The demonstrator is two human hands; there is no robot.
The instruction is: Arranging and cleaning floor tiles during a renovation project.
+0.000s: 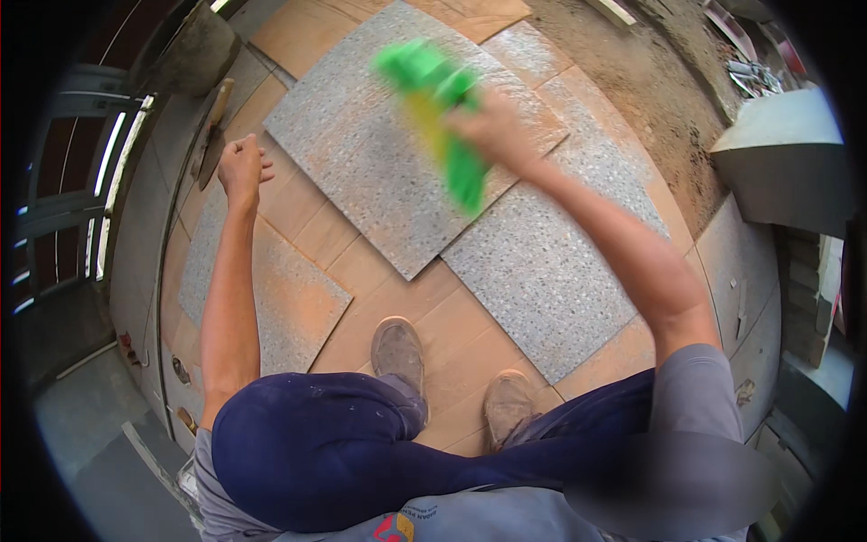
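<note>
In my right hand (497,128) is a green and yellow cloth (467,172), smeared by motion. It is over the large speckled grey tile (357,149) at the centre; whether it touches the surface I cannot tell. The tile lies at a slant, partly over other tiles, with pale dusty marks on its far right part. To the left of it, my left hand (242,169) hangs loosely curled, with nothing seen in it. A second speckled tile (551,280) lies at the right, and a dusty one (280,294) lies below my left hand.
Tan wood-look tiles (388,294) lie under the grey ones, around my shoes (397,350). A wooden-handled tool (219,104) is beyond my left hand. Bare soil (632,108) borders the far right, beside a grey container (781,154). Dark metal bars (77,181) stand at the left.
</note>
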